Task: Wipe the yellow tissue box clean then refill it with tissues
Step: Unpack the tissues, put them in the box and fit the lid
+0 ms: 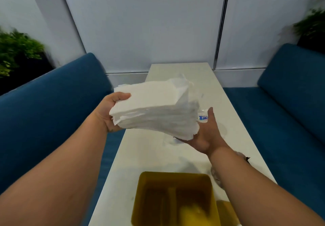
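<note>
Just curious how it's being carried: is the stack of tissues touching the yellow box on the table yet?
Apart. The head view shows the tissue stack held up between both hands, with bare white table showing between it and the open yellow tissue box.

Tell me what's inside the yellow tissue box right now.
The yellow tissue box sits open on the table with no tissues inside. Both hands hold the tissue stack above the table.
</note>
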A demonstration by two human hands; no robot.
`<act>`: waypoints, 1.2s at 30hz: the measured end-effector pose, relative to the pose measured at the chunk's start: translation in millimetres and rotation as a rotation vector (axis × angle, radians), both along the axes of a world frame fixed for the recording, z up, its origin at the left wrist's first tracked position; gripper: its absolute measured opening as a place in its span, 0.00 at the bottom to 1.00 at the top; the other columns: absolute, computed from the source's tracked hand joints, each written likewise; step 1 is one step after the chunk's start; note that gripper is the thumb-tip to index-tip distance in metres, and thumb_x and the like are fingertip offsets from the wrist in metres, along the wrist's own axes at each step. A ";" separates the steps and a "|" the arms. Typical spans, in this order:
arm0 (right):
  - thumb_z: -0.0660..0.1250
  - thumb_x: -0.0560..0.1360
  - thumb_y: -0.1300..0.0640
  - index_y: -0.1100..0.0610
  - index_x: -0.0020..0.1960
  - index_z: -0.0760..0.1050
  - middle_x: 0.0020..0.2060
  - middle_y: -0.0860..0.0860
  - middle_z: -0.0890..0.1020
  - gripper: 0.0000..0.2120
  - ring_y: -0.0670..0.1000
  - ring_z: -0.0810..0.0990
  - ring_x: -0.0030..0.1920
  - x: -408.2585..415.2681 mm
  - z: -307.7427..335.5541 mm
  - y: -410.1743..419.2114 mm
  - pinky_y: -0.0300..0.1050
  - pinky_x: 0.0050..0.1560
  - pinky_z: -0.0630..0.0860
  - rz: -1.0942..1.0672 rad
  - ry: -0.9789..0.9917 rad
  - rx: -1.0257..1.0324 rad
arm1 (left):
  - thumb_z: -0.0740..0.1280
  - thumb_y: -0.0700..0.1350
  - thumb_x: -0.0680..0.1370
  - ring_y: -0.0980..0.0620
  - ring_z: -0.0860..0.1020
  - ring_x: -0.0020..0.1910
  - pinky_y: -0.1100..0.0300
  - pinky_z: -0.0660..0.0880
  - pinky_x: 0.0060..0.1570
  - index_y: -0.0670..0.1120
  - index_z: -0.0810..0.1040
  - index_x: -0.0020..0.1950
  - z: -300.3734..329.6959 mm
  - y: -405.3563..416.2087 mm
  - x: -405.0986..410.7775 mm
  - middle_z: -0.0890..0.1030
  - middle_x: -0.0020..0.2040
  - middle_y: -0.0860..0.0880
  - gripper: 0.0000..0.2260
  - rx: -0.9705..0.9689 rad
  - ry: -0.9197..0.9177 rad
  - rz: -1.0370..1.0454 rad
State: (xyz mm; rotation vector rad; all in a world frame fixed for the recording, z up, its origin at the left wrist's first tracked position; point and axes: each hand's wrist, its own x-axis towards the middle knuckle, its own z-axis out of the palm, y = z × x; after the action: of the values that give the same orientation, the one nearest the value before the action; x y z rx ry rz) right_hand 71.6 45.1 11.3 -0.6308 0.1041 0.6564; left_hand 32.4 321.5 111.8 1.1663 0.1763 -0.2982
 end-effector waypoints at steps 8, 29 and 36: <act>0.70 0.60 0.27 0.49 0.60 0.80 0.56 0.54 0.83 0.37 0.60 0.82 0.56 -48.7 29.7 -23.4 0.63 0.57 0.75 0.128 -0.096 -0.488 | 0.75 0.52 0.66 0.39 0.82 0.50 0.45 0.80 0.45 0.44 0.75 0.65 -32.1 -38.5 -45.4 0.82 0.55 0.40 0.30 0.237 0.180 0.052; 0.76 0.68 0.57 0.57 0.51 0.76 0.39 0.57 0.85 0.14 0.59 0.82 0.43 -142.3 29.6 -52.1 0.60 0.51 0.79 -0.026 -0.076 -0.732 | 0.79 0.51 0.61 0.39 0.82 0.49 0.44 0.80 0.50 0.44 0.77 0.57 -53.6 -81.1 -132.9 0.84 0.50 0.42 0.28 0.400 0.285 0.126; 0.81 0.58 0.56 0.60 0.57 0.77 0.48 0.57 0.84 0.30 0.59 0.84 0.48 -153.0 -3.2 -34.3 0.59 0.53 0.80 0.015 -0.140 -0.981 | 0.79 0.48 0.65 0.39 0.81 0.48 0.44 0.79 0.52 0.43 0.76 0.55 -74.3 -80.6 -137.6 0.82 0.51 0.41 0.23 0.633 0.356 0.103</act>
State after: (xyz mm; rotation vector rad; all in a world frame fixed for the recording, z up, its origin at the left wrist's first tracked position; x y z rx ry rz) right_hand -81.4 10.8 8.2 -1.6190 0.2978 0.5480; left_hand -105.2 240.9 37.4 1.7160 0.6772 -0.3707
